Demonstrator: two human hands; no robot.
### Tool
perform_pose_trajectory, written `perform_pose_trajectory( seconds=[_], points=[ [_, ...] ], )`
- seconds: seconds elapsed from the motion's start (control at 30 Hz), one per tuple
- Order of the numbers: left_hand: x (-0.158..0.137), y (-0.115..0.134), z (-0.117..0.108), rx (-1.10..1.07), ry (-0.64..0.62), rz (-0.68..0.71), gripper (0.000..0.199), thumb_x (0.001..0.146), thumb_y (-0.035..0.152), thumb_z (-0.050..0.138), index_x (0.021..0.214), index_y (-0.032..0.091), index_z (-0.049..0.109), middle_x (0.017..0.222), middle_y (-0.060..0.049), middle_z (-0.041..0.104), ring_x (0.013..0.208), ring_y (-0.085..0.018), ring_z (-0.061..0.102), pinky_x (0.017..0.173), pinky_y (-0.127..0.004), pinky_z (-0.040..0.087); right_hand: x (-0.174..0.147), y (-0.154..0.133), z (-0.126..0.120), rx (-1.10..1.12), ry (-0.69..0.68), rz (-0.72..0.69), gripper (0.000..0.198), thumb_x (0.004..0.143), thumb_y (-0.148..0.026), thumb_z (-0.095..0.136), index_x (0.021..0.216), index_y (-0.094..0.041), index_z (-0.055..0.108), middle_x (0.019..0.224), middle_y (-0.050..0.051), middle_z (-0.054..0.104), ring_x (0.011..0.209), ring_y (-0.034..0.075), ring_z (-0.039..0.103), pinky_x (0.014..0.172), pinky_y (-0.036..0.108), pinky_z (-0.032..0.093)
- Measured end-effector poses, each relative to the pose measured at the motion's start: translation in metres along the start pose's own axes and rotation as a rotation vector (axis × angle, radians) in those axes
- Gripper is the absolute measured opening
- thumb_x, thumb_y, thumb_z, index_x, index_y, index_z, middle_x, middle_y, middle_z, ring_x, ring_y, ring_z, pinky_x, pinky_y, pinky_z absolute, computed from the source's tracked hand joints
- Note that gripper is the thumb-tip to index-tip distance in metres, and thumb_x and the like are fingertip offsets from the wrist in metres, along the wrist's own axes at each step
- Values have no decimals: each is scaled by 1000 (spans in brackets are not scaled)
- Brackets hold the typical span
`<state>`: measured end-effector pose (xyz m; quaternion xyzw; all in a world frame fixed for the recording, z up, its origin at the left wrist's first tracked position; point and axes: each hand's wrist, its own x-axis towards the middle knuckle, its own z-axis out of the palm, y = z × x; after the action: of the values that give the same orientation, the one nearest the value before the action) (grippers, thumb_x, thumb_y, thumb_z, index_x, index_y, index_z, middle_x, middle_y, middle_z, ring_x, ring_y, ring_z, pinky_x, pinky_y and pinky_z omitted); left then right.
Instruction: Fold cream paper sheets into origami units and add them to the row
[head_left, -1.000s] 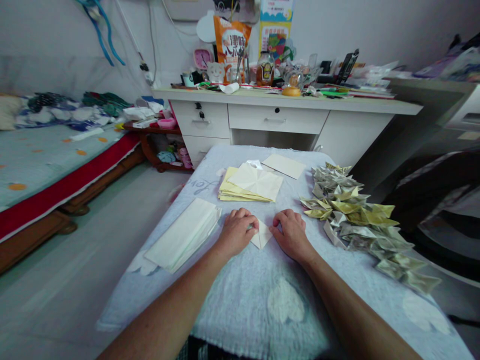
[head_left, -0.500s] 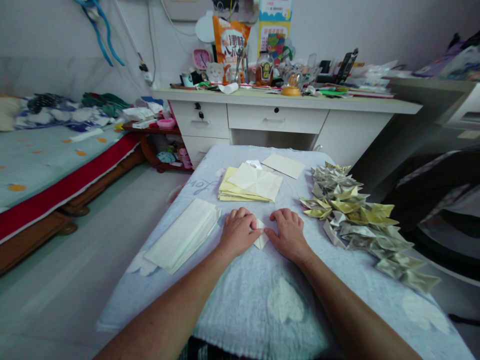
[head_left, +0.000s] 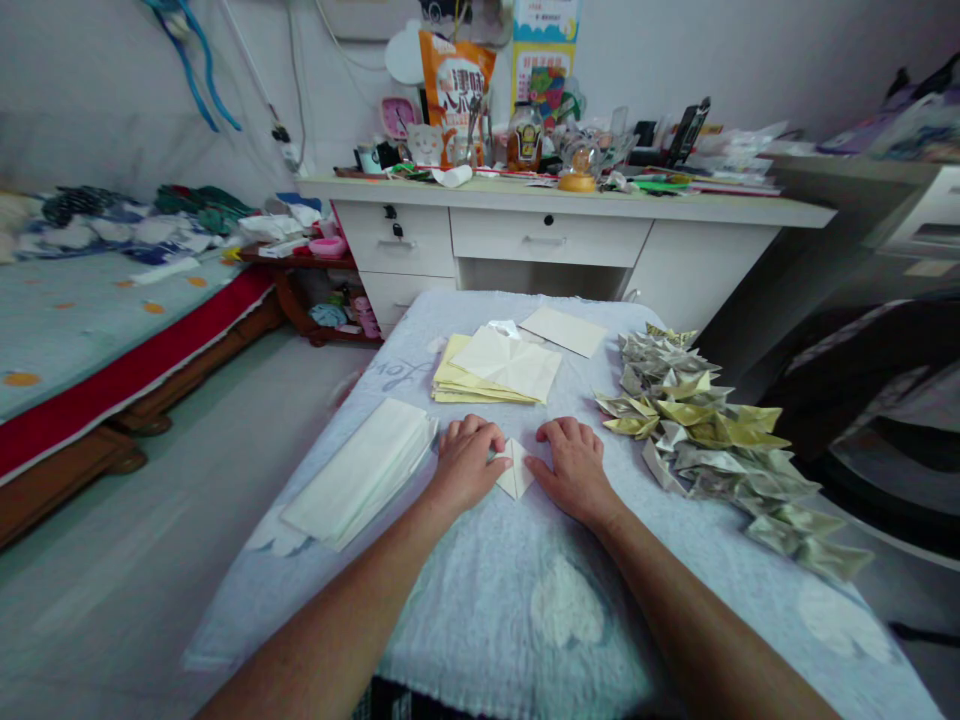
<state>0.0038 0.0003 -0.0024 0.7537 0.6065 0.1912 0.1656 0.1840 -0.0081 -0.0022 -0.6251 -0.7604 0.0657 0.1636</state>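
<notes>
A small folded piece of white paper [head_left: 516, 478], with a crease down its middle, lies flat on the cloth between my hands. At its left edge, my left hand [head_left: 469, 462] has thumb and forefinger closed on the paper, the other fingers bent. My right hand [head_left: 576, 468] rests palm down on the other side; its thumb touches the paper's right edge and its fingers spread on the cloth. Beyond them sits a stack of yellow and white paper sheets [head_left: 495, 368]. A pile of long folded white paper [head_left: 364, 470] lies left of my left hand.
Several folded paper shapes [head_left: 712, 430], silvery and golden, are heaped along the right side of the cloth-covered table [head_left: 450, 610]. A single pale sheet [head_left: 564, 330] lies at the far end. Behind stands a cluttered white desk [head_left: 551, 240]; a bed [head_left: 112, 310] is at left.
My thumbs have moved apart from the paper's middle toward its two sides, so more of its creased face shows. The view has shifted slightly.
</notes>
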Motion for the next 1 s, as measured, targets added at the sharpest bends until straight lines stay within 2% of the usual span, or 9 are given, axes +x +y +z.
perform_pose_trajectory(
  seconds=[0.23,0.5,0.7,0.87,1.0],
  points=[
    [-4,-2,-6,-29,-47,7,18,77,21,59,93,28,58,107,-1,55,101,-23,46,88,-37,34,0,0,-1,19,-1,1,29,81,-40,61,104,-23,56,110,7,53,100,25,45,84,38,31],
    [-12,-3,0,83,-9,63,32,85,18,49,113,32,54,115,-3,52,105,-24,44,86,-37,33,0,0,0,27,5,2,28,81,-40,61,103,-23,56,109,7,53,99,26,45,84,38,32],
    [-13,-6,-1,87,28,117,37,84,10,42,116,28,51,114,-4,54,104,-23,45,86,-35,35,0,2,0,48,25,-18,25,81,-37,62,100,-22,57,108,7,53,99,25,45,85,39,32],
    [-8,-3,-1,-3,63,155,25,90,18,40,108,23,56,110,-4,58,103,-22,47,91,-36,36,-1,2,-1,82,23,-72,19,80,-35,62,94,-22,58,108,7,53,101,26,44,86,40,33],
    [-5,2,2,-72,66,169,27,88,27,48,115,21,54,115,-5,59,108,-23,48,94,-38,36,0,1,-1,112,14,-120,18,79,-34,64,93,-22,59,109,7,53,101,26,44,87,40,33]
  ],
)
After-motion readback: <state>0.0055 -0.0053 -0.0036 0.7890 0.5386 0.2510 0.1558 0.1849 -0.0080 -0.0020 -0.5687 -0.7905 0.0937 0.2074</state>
